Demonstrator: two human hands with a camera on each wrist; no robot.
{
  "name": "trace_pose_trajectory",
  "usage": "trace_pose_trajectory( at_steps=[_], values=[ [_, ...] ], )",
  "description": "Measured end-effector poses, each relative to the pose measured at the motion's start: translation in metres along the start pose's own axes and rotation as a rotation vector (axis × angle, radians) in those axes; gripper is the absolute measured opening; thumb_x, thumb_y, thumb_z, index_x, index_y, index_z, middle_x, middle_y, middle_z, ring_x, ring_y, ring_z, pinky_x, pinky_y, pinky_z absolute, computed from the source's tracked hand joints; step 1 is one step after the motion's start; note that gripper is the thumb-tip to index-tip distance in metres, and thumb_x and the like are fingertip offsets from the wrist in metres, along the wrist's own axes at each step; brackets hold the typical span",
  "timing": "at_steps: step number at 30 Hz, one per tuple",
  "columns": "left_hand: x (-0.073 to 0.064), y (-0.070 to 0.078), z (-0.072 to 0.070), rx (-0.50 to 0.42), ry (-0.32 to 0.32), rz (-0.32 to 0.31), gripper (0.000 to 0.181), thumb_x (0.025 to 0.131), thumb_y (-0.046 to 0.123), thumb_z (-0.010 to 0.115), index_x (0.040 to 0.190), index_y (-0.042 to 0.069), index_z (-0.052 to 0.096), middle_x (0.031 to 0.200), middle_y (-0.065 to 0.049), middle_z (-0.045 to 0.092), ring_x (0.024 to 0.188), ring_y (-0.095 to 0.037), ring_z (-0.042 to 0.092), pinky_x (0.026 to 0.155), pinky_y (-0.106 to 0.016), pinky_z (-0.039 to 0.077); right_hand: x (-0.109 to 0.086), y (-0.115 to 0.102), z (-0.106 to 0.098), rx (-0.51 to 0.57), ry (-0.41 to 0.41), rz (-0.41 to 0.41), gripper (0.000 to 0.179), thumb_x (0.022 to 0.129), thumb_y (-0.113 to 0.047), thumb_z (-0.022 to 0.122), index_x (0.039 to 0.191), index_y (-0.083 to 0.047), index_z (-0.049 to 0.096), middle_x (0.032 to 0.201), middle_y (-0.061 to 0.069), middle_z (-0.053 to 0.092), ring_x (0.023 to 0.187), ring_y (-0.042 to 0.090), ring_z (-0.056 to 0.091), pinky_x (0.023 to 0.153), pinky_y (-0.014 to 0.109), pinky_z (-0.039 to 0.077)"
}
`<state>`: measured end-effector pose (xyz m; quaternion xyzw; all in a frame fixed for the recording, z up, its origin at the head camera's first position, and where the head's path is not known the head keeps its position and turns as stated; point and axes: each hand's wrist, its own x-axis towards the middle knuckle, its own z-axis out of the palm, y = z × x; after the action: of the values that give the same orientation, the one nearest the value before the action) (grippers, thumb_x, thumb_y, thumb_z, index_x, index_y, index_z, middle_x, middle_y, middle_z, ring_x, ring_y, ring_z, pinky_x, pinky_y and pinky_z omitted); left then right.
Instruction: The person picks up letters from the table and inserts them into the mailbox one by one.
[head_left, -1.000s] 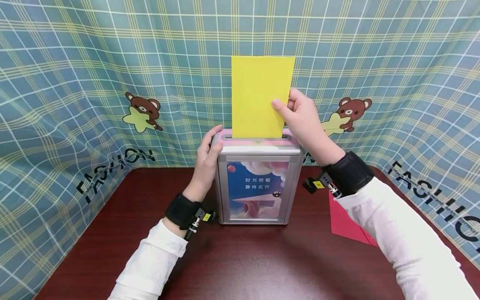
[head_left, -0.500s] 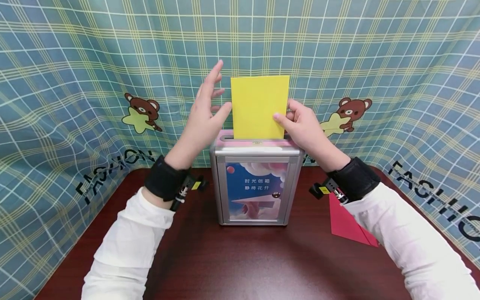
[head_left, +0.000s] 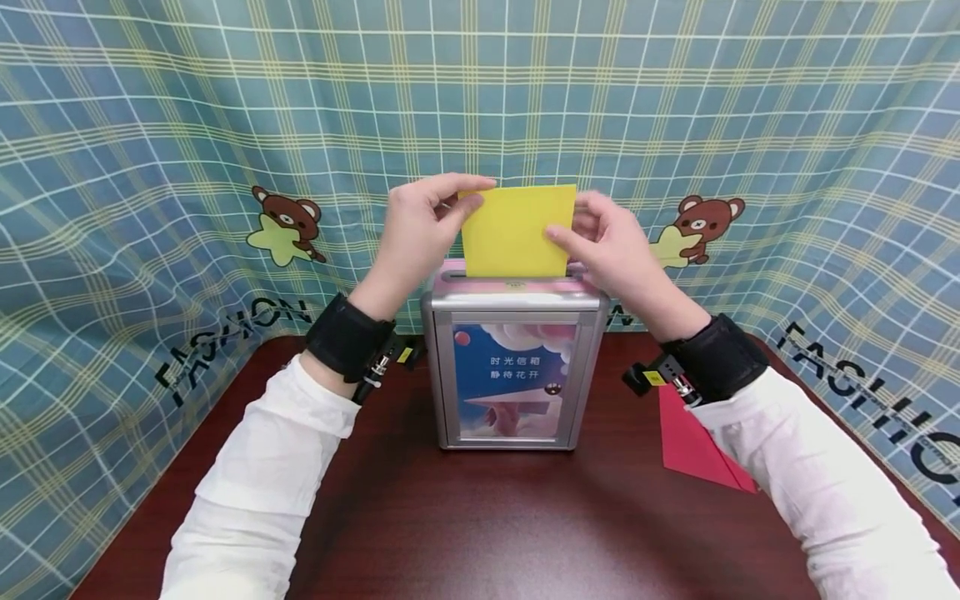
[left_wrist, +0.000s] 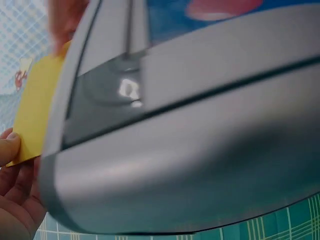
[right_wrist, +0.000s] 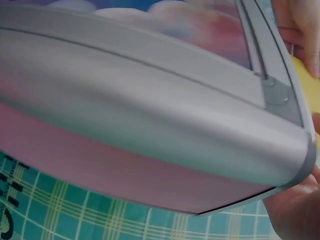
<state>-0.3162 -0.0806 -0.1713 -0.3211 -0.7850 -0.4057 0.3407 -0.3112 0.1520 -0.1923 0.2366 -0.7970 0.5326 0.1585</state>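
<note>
A yellow envelope point(head_left: 517, 233) stands upright with its lower part inside the slot in the pink top of a silver letter box point(head_left: 517, 305). My left hand point(head_left: 416, 229) pinches its upper left corner between thumb and fingers. At the opposite side my right hand point(head_left: 618, 246) grips the right edge, thumb in front and fingers behind. In the left wrist view the box's metal edge fills most of the picture, and the envelope point(left_wrist: 35, 107) shows beyond it. The right wrist view has the box's pink top point(right_wrist: 125, 165), with only a strip of the envelope point(right_wrist: 309, 90) beside it.
A red envelope point(head_left: 697, 442) lies on the dark wooden table point(head_left: 510, 517) to the right, partly covered by my right sleeve. Plaid curtains point(head_left: 360, 108) with bear prints enclose the table at the back and both sides.
The envelope has slid further down into the slot, so less of it shows. My left hand has left the box's left side and risen to take the envelope's upper left corner.
</note>
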Motion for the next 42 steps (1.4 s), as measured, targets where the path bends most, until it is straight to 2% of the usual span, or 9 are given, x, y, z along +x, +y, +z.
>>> trace_pose_trajectory(
  at_steps=[3,7,11,16,23,30,34,37,42],
  values=[
    [-0.006,-0.002,0.003,0.006,-0.014,0.004,0.021,0.09,0.015,0.063,0.108,0.012,0.073,0.088,-0.004,0.066,0.059,-0.016,0.04,0.056,-0.023,0.029,0.0,-0.004,0.0,0.002,0.08,-0.123,0.044,0.09,-0.019,0.064,0.131,-0.013,0.052,0.11,0.013,0.066,0.09,0.011,0.066,0.074,0.022,0.052],
    [-0.015,-0.007,0.006,0.007,-0.041,-0.018,0.02,0.088,0.015,0.065,0.106,0.012,0.073,0.088,-0.004,0.07,0.06,-0.013,0.051,0.058,-0.019,0.039,-0.002,-0.004,0.001,-0.185,0.156,-0.242,0.029,0.089,-0.02,0.064,0.117,-0.012,0.065,0.099,0.007,0.07,0.079,0.005,0.065,0.069,0.017,0.048],
    [-0.024,-0.014,0.008,0.048,-0.069,-0.052,0.018,0.086,0.017,0.068,0.102,0.011,0.074,0.083,-0.004,0.07,0.067,-0.011,0.06,0.063,-0.022,0.048,-0.005,0.004,0.005,-0.364,0.157,-0.278,0.019,0.087,-0.024,0.067,0.1,-0.011,0.074,0.088,0.002,0.072,0.068,0.005,0.064,0.063,0.014,0.046],
    [-0.035,-0.023,0.01,0.112,-0.156,-0.091,0.015,0.086,0.021,0.068,0.095,0.011,0.075,0.091,-0.003,0.071,0.085,-0.014,0.064,0.075,-0.029,0.051,-0.01,0.015,0.009,-0.469,0.102,-0.294,0.016,0.085,-0.024,0.07,0.096,-0.013,0.076,0.087,0.001,0.072,0.071,0.007,0.063,0.062,0.016,0.045],
    [-0.051,-0.039,0.01,0.05,-0.212,-0.144,0.026,0.092,0.033,0.059,0.107,0.016,0.072,0.116,0.0,0.064,0.114,-0.014,0.053,0.091,-0.034,0.046,-0.021,0.027,0.004,-0.484,0.113,-0.341,0.015,0.088,-0.026,0.066,0.095,-0.017,0.076,0.096,-0.002,0.071,0.092,0.009,0.061,0.075,0.029,0.044],
    [-0.073,-0.059,0.016,-0.157,-0.156,-0.096,0.046,0.097,0.038,0.046,0.135,0.012,0.051,0.143,-0.005,0.043,0.131,-0.017,0.041,0.107,-0.04,0.033,-0.041,0.042,-0.005,-0.437,0.197,-0.294,0.021,0.09,-0.022,0.062,0.108,-0.017,0.073,0.109,0.0,0.069,0.108,0.016,0.06,0.088,0.03,0.042],
    [-0.084,-0.068,0.027,-0.303,-0.108,-0.106,0.06,0.096,0.05,0.039,0.14,0.01,0.043,0.15,-0.005,0.032,0.136,-0.017,0.033,0.109,-0.045,0.028,-0.051,0.053,-0.016,-0.429,0.227,-0.251,0.027,0.092,-0.023,0.06,0.117,-0.018,0.069,0.113,0.002,0.068,0.106,0.012,0.06,0.086,0.017,0.041],
    [-0.09,-0.071,0.036,-0.385,-0.054,-0.122,0.061,0.095,0.047,0.038,0.141,0.007,0.04,0.152,-0.007,0.028,0.14,-0.015,0.023,0.111,-0.047,0.022,-0.059,0.062,-0.026,-0.438,0.233,-0.146,0.033,0.094,-0.029,0.057,0.123,-0.017,0.064,0.114,0.004,0.068,0.099,0.013,0.063,0.08,0.011,0.041],
    [-0.095,-0.072,0.045,-0.457,0.037,-0.114,0.054,0.093,0.029,0.037,0.14,0.003,0.038,0.151,-0.012,0.027,0.141,-0.019,0.019,0.112,-0.05,0.015,-0.071,0.077,-0.049,-0.493,0.173,0.073,0.047,0.096,-0.04,0.049,0.131,-0.01,0.056,0.122,0.015,0.061,0.105,0.03,0.059,0.088,0.038,0.046]
  ],
)
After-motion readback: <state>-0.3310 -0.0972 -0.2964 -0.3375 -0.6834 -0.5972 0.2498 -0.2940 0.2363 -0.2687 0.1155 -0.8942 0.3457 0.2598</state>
